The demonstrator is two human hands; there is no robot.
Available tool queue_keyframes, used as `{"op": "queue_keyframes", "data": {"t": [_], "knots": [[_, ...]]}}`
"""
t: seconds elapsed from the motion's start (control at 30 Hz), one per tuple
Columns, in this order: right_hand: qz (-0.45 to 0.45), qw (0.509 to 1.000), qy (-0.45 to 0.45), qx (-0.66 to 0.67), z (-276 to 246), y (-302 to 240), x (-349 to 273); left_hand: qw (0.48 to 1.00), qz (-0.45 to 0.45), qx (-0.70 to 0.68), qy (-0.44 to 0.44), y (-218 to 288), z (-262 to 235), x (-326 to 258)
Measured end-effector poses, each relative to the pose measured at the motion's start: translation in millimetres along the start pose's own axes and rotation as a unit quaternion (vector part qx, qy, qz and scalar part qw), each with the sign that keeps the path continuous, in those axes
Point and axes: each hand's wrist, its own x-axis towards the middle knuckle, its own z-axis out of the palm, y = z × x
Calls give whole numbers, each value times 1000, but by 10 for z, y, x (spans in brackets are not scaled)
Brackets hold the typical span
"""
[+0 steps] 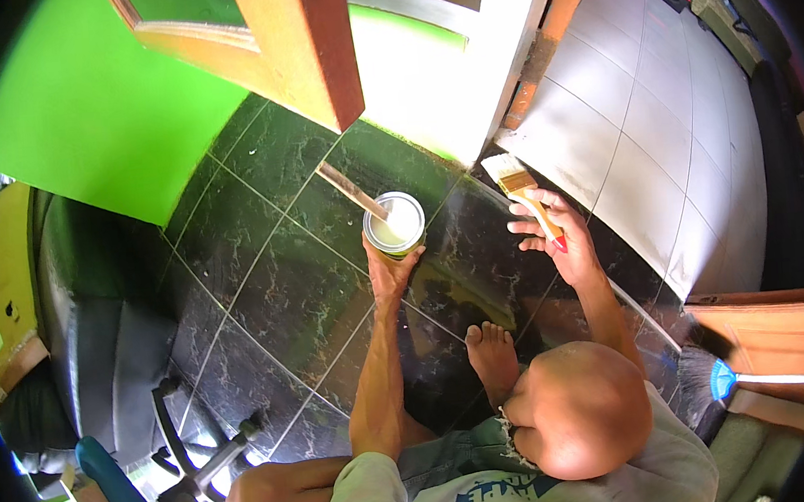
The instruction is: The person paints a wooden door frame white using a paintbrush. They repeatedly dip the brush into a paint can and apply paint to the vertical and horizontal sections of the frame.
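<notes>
My left hand (390, 269) is wrapped round an open paint can (369, 239) from its near side, lifting it over the dark floor. Cream-white paint (407, 219) shows inside. A wooden stirring stick (351, 189) leans out of the can over its far left rim. To the right, my right hand (560, 238) grips a paintbrush (538, 215) by its yellow handle with a red end. Its bristles (502, 166) are whitish and point up and away, apart from the can.
An orange-brown door frame (314, 61) and a white door or panel (415, 101) rise ahead. A green wall (103, 113) stands at left, near a black office chair (112, 309). White tiles (644, 113) lie at right; a blue-headed broom (723, 380) is at lower right.
</notes>
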Motion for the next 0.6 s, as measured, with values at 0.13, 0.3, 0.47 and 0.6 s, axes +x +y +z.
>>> {"op": "queue_keyframes", "data": {"t": [0.13, 0.3, 0.47, 0.6], "knots": [[-19, 998, -34, -45, 16, 54, -65, 1000, -27, -3, -2, 126, 54, -28], [-113, 914, -10, -389, 66, 161, 20, 1000, -28, -11, 0, 127, 81, -23], [-314, 774, -16, -549, 211, 154, 267, 999, -20, 30, 11, 20, 25, -31], [-267, 749, -70, -602, 238, 71, 527, 1000, -1, 8, 22, 57, 34, -30]]}}
